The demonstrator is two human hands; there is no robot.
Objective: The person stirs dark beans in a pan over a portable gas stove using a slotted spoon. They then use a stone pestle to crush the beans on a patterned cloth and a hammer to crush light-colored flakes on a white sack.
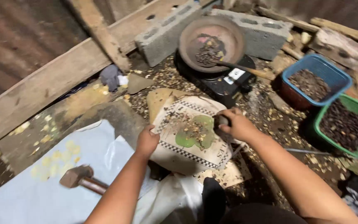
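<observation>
**Shells worked loose on a patterned board**

The right hand (pixel 238 123) is closed around a small dark tool (pixel 221 120), most of which is hidden in the fist, so its kind cannot be told. Just left of that hand, broken shells and kernels (pixel 194 132) lie heaped on a patterned board (pixel 187 153). The left hand (pixel 147 141) is curled into a loose fist and pressed on the board's near-left edge, nothing being visibly pinched.

Behind the right hand a round pan (pixel 211 41) holding dark nuts is set on a black stove (pixel 224 85), with concrete blocks (pixel 166 31) beyond. To its right stand a blue basket (pixel 315 81) and a green basket (pixel 347 124), both filled with dark nuts. Below and left of the left hand a hammer (pixel 77 176) rests on pale sheeting (pixel 30 195).

The work would likely be done best if the board is kept steadied at its edge and the tool is applied lightly, so that kernels are not crushed or scattered.
</observation>
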